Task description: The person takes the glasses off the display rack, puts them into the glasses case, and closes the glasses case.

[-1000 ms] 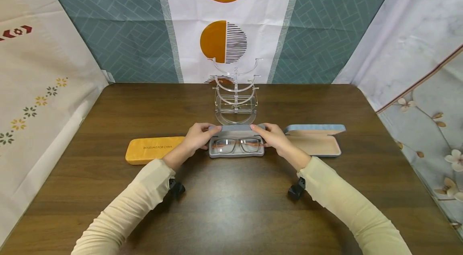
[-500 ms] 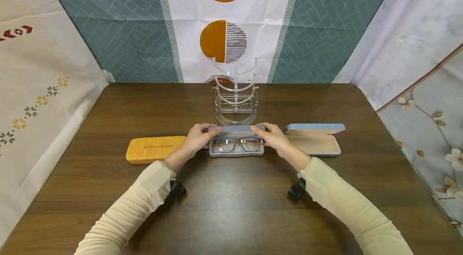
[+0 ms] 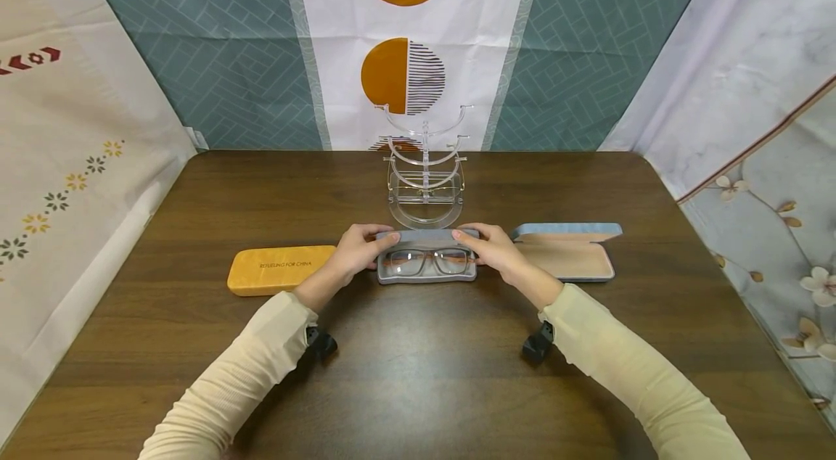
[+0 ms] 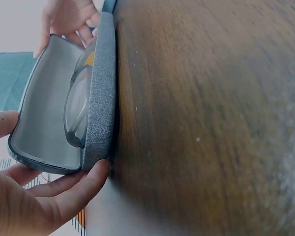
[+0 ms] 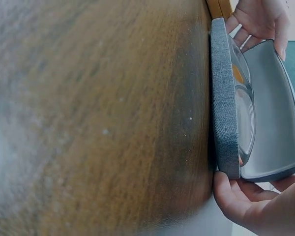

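A grey glasses case (image 3: 427,235) stands with its lid raised at the middle of the table. Inside lies a pair of dark-framed glasses (image 3: 427,262) with orange-brown temples. At the case's left end, my left hand (image 3: 358,246) grips it, thumb on the lid's edge and fingers at the end of the base. My right hand (image 3: 493,246) holds the other end in the same way. In the left wrist view the fingertips (image 4: 99,171) touch the base's corner, and the pale lid lining (image 4: 46,108) faces the glasses. Fingers behind the lid are partly hidden.
A yellow glasses case (image 3: 281,271), shut, lies to the left, partly behind the left forearm. On the right is a light-blue glasses case (image 3: 568,231) with its lid up. A clear tiered glasses stand (image 3: 426,184) rises close behind the grey case, with thin-framed glasses on it.
The grey case's lid has tilted a little forward and down over the glasses, with both thumbs on it. The hands otherwise stay at the case's two ends.
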{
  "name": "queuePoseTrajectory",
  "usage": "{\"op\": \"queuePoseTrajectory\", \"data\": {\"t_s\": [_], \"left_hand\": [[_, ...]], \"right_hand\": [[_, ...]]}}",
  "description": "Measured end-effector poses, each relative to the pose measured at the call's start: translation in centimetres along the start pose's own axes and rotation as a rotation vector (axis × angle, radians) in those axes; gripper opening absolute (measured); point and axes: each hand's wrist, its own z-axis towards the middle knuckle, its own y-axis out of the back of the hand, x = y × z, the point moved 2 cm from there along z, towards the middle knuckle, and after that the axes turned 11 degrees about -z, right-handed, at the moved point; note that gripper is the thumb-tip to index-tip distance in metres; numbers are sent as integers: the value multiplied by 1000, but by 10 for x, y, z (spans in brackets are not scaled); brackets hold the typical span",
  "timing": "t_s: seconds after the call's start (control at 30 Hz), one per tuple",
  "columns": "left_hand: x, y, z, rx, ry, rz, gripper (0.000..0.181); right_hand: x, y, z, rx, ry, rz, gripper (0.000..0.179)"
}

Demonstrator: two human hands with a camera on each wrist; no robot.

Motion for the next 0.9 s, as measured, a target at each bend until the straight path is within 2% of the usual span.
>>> {"op": "queuePoseTrajectory", "data": {"t_s": [0.57,0.9], "left_hand": [[-2,-1,-7,36,-53,-3,41],[-1,-1,-8,26,-82,-14,42]], "right_hand": [[-2,-1,-5,7,64,29,49],[-4,-2,-7,17,93,46,50]]}}
